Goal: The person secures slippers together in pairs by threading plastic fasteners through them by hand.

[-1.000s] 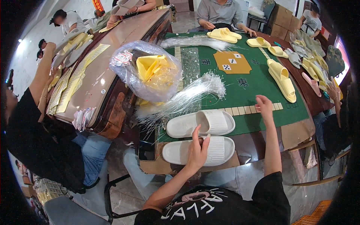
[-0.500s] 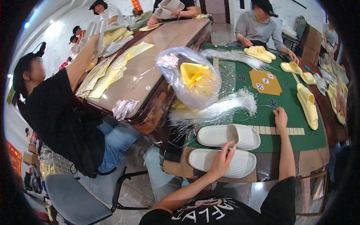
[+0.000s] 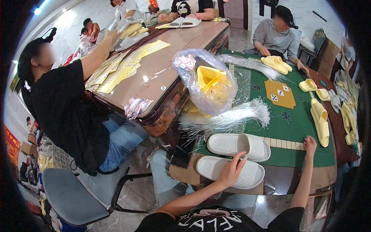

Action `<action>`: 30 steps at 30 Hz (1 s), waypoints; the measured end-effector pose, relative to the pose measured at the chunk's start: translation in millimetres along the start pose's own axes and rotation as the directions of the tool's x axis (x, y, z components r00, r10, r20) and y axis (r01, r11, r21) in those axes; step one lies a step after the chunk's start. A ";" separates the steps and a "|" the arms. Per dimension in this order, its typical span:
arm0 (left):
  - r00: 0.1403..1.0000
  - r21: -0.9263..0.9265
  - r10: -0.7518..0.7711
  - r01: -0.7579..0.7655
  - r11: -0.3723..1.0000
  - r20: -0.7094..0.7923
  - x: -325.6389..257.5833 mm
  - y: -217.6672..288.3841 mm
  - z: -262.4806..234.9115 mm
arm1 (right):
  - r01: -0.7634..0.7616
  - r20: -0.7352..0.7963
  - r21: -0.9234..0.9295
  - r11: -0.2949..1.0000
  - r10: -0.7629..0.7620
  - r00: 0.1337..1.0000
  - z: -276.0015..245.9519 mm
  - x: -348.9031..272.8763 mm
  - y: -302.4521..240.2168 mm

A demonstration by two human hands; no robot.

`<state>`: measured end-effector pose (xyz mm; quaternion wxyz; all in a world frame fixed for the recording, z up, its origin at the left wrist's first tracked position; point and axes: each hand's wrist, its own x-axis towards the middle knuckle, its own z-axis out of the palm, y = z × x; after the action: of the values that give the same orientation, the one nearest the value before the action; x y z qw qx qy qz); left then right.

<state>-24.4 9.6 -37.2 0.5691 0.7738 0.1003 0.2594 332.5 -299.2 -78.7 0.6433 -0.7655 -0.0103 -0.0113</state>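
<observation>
A pair of light grey slippers lies side by side at the table's near edge, the far slipper (image 3: 224,144) and the near slipper (image 3: 210,167). My left hand (image 3: 231,172) rests over the near slipper's ribbed strap. Its thumb and finger pinch something small and pale between the two slippers, too small to make out. To the right, my right hand (image 3: 310,146) is raised over the green mat (image 3: 286,154) with curled fingers. Whatever it holds, if anything, cannot be seen. Beyond the slippers lies a bundle of thin clear plastic strands (image 3: 232,118).
A clear bag (image 3: 179,73) with yellow contents stands behind the strands. Yellow slippers (image 3: 320,120) lie at the right. Yellow label sheets (image 3: 116,73) cover part of the brown table (image 3: 177,50) at the left. Co-workers sit around, and a grey chair (image 3: 73,197) stands at lower left.
My right hand has moved right across the mat, away from the slippers. My left hand stays at the slippers. A co-worker at the back has lowered grey slippers onto the table.
</observation>
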 end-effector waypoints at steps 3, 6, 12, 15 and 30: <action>1.000 -0.015 0.000 0.000 1.000 0.001 1.0 1.4 1.8 | 0.352 0.185 -0.259 0.900 -0.312 0.932 38.6 9.8 -5.2; 1.000 0.002 -0.003 0.003 1.000 -0.010 0.4 1.1 -0.2 | 0.403 0.301 -0.342 0.849 -0.307 0.903 93.5 -8.3 -37.5; 0.999 -0.018 -0.036 0.037 0.999 0.028 -0.2 4.5 0.5 | 0.602 0.485 -0.361 0.712 -0.408 0.774 131.4 -13.9 -51.9; 0.988 0.019 -0.128 0.127 0.992 0.084 -0.9 4.6 -2.2 | 0.502 0.503 -0.222 0.836 -0.343 0.793 129.5 -27.1 -50.7; 0.990 -0.089 -0.138 0.141 0.986 0.043 -1.7 7.7 -5.1 | 0.182 -0.264 0.562 0.807 -0.034 0.964 -32.9 -49.4 -35.4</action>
<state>-29.6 10.5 -29.3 0.6224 0.7426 0.1319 0.2091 281.9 -325.6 -39.7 0.8407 -0.5233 0.0211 -0.1373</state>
